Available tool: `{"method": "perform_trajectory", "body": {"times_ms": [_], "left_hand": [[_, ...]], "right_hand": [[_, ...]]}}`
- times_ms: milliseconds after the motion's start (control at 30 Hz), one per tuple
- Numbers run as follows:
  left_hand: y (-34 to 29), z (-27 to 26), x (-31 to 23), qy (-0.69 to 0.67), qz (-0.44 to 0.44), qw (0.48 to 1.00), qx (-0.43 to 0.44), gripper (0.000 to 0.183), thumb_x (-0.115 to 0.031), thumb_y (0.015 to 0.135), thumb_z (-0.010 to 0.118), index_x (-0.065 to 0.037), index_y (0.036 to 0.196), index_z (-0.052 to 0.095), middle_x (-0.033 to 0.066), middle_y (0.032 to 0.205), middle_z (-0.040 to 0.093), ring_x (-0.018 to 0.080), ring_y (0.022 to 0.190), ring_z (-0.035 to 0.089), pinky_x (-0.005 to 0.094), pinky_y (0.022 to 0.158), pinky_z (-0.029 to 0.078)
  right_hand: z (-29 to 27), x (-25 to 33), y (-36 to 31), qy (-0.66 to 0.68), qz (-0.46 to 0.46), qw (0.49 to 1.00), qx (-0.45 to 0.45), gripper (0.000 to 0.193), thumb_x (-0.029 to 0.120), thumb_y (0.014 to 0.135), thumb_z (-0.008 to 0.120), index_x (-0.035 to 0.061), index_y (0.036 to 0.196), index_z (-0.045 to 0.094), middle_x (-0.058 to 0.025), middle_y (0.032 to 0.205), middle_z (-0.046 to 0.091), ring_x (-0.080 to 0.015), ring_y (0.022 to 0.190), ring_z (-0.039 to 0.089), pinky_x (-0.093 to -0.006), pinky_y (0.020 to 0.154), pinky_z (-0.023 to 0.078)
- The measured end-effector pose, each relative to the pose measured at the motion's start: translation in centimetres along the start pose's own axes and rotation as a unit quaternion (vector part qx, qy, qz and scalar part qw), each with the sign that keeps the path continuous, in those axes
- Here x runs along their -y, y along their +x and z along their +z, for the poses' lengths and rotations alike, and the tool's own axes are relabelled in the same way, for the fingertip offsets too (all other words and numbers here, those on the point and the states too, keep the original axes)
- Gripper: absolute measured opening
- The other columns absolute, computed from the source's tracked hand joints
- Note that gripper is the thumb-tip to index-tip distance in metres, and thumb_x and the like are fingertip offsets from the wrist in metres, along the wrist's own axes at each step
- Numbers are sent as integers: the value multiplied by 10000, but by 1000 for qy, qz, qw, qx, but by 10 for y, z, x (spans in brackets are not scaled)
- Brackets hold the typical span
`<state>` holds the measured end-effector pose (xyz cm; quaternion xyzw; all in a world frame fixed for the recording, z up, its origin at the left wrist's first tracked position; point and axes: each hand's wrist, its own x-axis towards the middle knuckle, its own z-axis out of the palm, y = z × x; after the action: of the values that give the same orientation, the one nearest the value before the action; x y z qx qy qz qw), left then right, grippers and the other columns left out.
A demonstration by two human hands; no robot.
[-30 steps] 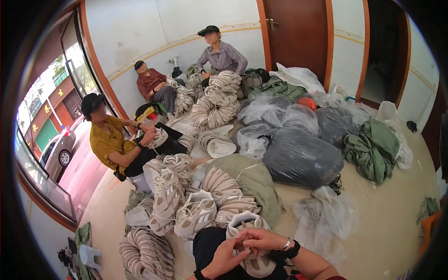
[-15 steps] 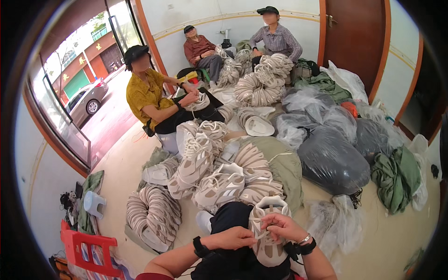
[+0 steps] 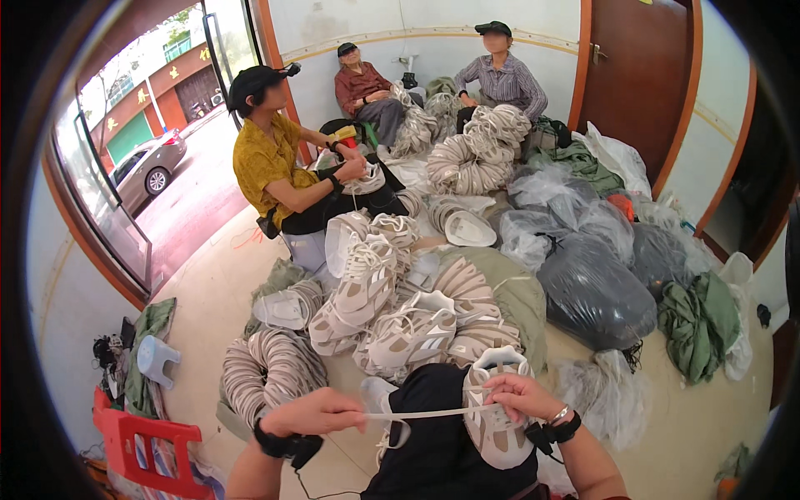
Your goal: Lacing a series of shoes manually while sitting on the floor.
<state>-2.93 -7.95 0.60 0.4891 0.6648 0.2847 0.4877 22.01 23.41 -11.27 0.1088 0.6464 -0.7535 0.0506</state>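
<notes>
A beige and white shoe upper [image 3: 493, 439] rests on my dark-trousered lap, its toe end toward me. From it a pale flat shoelace [image 3: 429, 412] runs taut to the left. My left hand [image 3: 321, 411] is closed on the lace, out to the left of the upper, and a loose loop hangs just below the stretch. Over the eyelets, my right hand [image 3: 523, 395] pinches the lace with thumb and fingers. Its fingertips touch or nearly touch the upper. Dark straps circle both wrists.
Ahead lie piled shoe uppers [image 3: 412, 337] and a coiled stack of uppers [image 3: 275, 375]. Bulging dark plastic bags [image 3: 596, 287] sit to the right. A red plastic chair [image 3: 154, 450] and a blue stool [image 3: 157, 360] stand left. A person in yellow [image 3: 271, 167] handles an upper; two others sit behind.
My left hand has moved left, away from the upper, drawing the lace out straight. My right hand stays over the upper. The whole view has shifted slightly.
</notes>
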Motion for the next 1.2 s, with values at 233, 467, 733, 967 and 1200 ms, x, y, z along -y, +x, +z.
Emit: {"method": "perform_trajectory", "body": {"times_ms": [233, 467, 733, 967, 1200], "left_hand": [[-82, -21, 38, 5, -111, 981, -159, 230, -220, 922, 610, -21, 837, 690, -1, 578, 493, 92, 549, 474, 261, 519, 401], [-142, -18, 140, 184, -245, 908, -285, 227, -247, 838, 636, -42, 785, 717, 151, 647, 632, 297, 613, 616, 360, 601, 478], [-178, -10, 208, 81, -302, 872, -376, 224, -161, 819, 606, 35, 771, 703, 122, 567, 633, 182, 486, 609, 312, 515, 484], [-224, 8, 271, 73, -387, 825, -406, 223, -178, 817, 625, 31, 798, 702, 170, 648, 664, 254, 598, 662, 360, 586, 511], [-227, 21, 283, 267, -420, 793, -351, 278, -286, 836, 623, -16, 841, 693, 217, 814, 656, 401, 835, 633, 468, 736, 507]], "right_hand": [[10, 9, 11, -24, 34, 999, 4, 284, 88, 960, 503, 31, 1237, 521, -66, 919, 673, -54, 498, 527, -198, 444, 426], [9, 2, 14, -27, 43, 999, -4, 277, 103, 962, 503, 29, 1228, 526, -58, 888, 668, -58, 514, 549, -199, 454, 442], [7, 0, 17, -6, 52, 999, -12, 270, 120, 967, 506, 27, 1219, 529, -51, 884, 662, -66, 533, 565, -209, 465, 462], [9, -4, 21, -13, 52, 999, 8, 276, 121, 969, 506, 23, 1227, 518, -52, 903, 655, -67, 549, 570, -207, 482, 474], [20, 11, 17, -66, 50, 996, 30, 318, 133, 969, 511, 41, 1273, 505, -69, 1010, 642, -69, 637, 596, -207, 536, 493]]}}
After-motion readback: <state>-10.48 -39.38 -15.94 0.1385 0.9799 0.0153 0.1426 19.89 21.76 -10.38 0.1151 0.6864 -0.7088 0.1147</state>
